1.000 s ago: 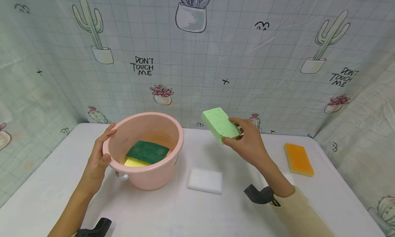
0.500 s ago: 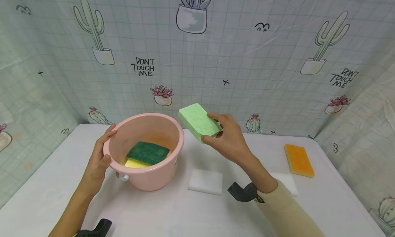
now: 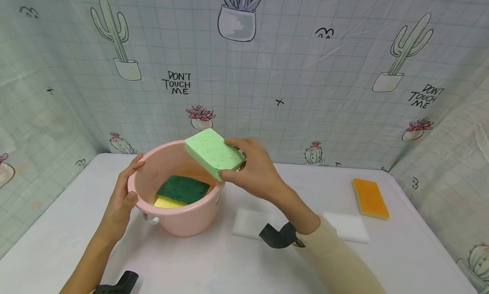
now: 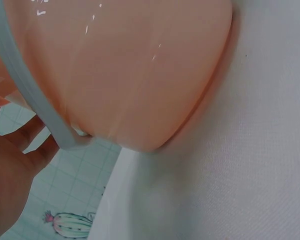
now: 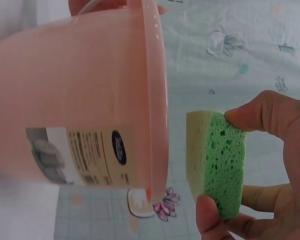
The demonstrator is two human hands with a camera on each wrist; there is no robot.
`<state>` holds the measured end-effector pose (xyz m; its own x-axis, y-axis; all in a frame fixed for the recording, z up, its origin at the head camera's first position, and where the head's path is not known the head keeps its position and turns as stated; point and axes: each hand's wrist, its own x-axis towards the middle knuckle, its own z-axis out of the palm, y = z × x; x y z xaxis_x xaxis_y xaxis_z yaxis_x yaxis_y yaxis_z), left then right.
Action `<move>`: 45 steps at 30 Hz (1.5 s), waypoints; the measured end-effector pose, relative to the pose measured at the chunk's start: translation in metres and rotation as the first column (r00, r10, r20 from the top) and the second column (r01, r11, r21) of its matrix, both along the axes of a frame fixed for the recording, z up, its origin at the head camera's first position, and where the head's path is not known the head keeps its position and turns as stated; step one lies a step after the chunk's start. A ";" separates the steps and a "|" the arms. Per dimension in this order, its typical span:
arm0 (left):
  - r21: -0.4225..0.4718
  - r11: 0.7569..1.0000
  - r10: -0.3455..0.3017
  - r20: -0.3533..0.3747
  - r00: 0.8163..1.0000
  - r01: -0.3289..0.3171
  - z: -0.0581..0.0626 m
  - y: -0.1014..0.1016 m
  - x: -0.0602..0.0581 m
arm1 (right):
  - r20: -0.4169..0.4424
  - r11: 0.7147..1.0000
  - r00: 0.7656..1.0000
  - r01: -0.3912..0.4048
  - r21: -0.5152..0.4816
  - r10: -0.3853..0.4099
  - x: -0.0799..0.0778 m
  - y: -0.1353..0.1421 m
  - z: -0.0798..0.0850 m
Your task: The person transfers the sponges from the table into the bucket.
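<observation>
A light green sponge (image 3: 214, 153) is pinched between the thumb and fingers of my right hand (image 3: 256, 171). It hovers above the right side of the rim of a pink bucket (image 3: 198, 217); the right wrist view shows a gap between the sponge (image 5: 225, 165) and the rim (image 5: 159, 100). My left hand (image 3: 119, 204) grips the bucket's left rim, thumb outside and near the white handle (image 4: 35, 95). Inside the bucket, a dark green scouring pad (image 3: 183, 189) lies over a yellow sponge (image 3: 168, 202), whose lower part is hidden by the rim.
An orange sponge (image 3: 370, 198) lies at the table's right. Two white sponge-like blocks lie on the table: one (image 3: 248, 222) partly behind my right wrist, another (image 3: 347, 227) farther right. A cactus-printed cloth (image 3: 244, 64) rises behind and at both sides.
My right hand has carried the light green sponge leftward, from right of the bucket to over its rim. The left hand and bucket stay put. The right-hand white block has come into view.
</observation>
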<state>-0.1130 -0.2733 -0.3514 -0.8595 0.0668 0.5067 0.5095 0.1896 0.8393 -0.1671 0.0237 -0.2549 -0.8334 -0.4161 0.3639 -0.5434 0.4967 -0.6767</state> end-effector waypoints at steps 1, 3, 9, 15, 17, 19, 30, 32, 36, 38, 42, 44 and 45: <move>-0.002 1.000 0.004 0.002 1.000 -0.004 0.000 0.000 0.000 | -0.005 1.000 1.000 -0.009 0.011 0.009 0.000 -0.004 0.001; -0.005 1.000 0.007 0.005 1.000 -0.007 0.000 0.000 0.001 | -0.010 0.999 1.000 -0.026 0.029 0.026 0.001 -0.011 0.001; -0.016 1.000 0.006 -0.002 1.000 -0.006 -0.001 0.000 0.002 | 0.007 0.995 0.999 -0.052 0.088 0.051 0.002 -0.030 -0.003; -0.041 0.999 0.025 -0.001 1.000 -0.025 0.000 0.000 0.002 | -0.016 0.985 0.995 -0.094 0.147 0.098 0.002 -0.045 -0.004; -0.048 0.998 0.036 0.012 0.999 -0.035 0.000 0.000 0.003 | -0.011 0.979 0.992 -0.119 0.164 0.123 0.001 -0.049 -0.004; -0.059 0.997 0.048 0.024 0.999 -0.046 0.000 0.000 0.004 | -0.008 0.972 0.989 -0.144 0.184 0.148 -0.001 -0.053 -0.005; -0.045 0.999 0.021 -0.002 1.000 -0.021 0.001 0.001 0.004 | -0.046 0.917 0.978 -0.175 0.359 0.204 -0.007 -0.072 -0.009; -0.031 1.000 0.002 -0.021 1.000 -0.003 0.001 0.001 0.003 | -0.056 0.906 0.976 -0.175 0.386 0.212 -0.006 -0.075 -0.009; -0.030 1.000 0.002 -0.032 0.999 -0.003 -0.001 0.000 0.003 | -0.069 0.886 0.971 -0.180 0.428 0.231 -0.006 -0.079 -0.007; -0.041 0.999 0.013 -0.027 1.000 -0.014 -0.001 0.000 0.003 | -0.065 0.876 0.968 -0.188 0.444 0.241 -0.006 -0.079 -0.007; -0.060 0.998 0.037 0.001 0.999 -0.036 0.000 -0.001 0.002 | -0.053 0.866 0.962 -0.215 0.451 0.267 -0.009 -0.077 -0.007; -0.060 0.998 0.036 0.004 0.999 -0.035 0.000 -0.001 0.001 | -0.047 0.863 0.960 -0.226 0.452 0.276 -0.010 -0.076 -0.007; -0.063 0.997 0.038 0.007 0.999 -0.038 0.000 -0.001 0.001 | -0.046 0.860 0.959 -0.229 0.456 0.280 -0.010 -0.077 -0.007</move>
